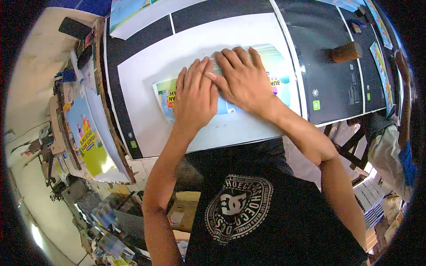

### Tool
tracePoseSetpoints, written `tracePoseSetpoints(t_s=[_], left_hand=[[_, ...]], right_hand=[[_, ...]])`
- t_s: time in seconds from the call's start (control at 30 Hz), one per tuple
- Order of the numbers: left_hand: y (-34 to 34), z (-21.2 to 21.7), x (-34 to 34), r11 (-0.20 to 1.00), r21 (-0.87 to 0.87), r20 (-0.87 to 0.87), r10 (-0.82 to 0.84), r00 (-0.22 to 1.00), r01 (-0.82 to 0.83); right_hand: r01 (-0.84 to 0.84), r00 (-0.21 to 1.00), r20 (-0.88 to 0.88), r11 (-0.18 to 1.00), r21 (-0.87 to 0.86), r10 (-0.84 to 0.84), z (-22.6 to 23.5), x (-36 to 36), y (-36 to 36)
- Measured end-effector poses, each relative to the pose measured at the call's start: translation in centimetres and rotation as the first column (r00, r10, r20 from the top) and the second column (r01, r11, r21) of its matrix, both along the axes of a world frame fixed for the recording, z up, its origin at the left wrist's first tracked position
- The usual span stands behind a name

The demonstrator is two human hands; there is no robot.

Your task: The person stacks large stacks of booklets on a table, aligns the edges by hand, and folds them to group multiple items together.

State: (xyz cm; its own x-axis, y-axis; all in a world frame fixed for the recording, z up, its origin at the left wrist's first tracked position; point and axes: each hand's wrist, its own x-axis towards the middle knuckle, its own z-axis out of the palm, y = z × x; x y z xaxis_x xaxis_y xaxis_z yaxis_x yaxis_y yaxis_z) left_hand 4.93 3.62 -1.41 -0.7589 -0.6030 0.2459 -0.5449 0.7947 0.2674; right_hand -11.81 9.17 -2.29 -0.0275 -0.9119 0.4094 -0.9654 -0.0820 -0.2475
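Both my hands lie on a colourfully printed booklet or folded stack of sheets (pixel 166 95), light blue, green and yellow. Beneath it is a large white sheet (pixel 213 128) on the table. My left hand (pixel 195 91) rests palm down on its left part, fingers stretched out and close together. Further right, my right hand (pixel 244 82) lies flat with fingers spread, its thumb touching the left hand's fingers. Fine layered page edges (pixel 266 51) show beyond the right fingertips. Much of the print is hidden under my hands.
A thick stack of printed sheets (pixel 137 20) stands at the table's far left. On the black table covering (pixel 319 66) lies a brown block (pixel 346 52). More printed covers (pixel 88 133) lie on a surface to the left. Another person's arm (pixel 403 97) shows at the right edge.
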Motion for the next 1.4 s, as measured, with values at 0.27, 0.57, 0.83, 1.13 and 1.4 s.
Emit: tracePoseSetpoints(t_s=[0.27, 0.57, 0.83, 1.13, 1.4], left_hand=[[2.6, 9.5, -1.2, 0.975, -0.090, -0.832, 0.039, 0.554, -0.203], [0.3, -0.6, -3.6, 0.956, 0.021, -0.689, 0.226, 0.689, -0.293], [-0.2, -1.2, -3.4, 0.958, 0.181, -0.880, 0.258, 0.400, -0.222], [0.1, -1.0, -3.7, 0.941, 0.285, -0.892, 0.329, 0.309, -0.180], [0.4, -1.2, -3.7, 0.901, 0.374, -0.862, 0.425, 0.276, -0.220]], right_hand=[[-0.036, 0.999, 0.021, 0.988, 0.150, 0.033, -1.0, 0.1, -0.7], [-0.076, 0.994, -0.060, 0.974, 0.213, 0.091, 0.1, 0.3, 0.3], [-0.052, 0.991, -0.114, 0.984, 0.170, 0.072, 0.7, 0.6, -0.6], [0.069, 0.474, 0.823, 0.919, -0.388, 0.311, 10.3, 5.3, 2.2], [-0.258, 0.715, 0.570, 0.911, -0.322, 0.404, -0.2, 3.8, -2.0]])
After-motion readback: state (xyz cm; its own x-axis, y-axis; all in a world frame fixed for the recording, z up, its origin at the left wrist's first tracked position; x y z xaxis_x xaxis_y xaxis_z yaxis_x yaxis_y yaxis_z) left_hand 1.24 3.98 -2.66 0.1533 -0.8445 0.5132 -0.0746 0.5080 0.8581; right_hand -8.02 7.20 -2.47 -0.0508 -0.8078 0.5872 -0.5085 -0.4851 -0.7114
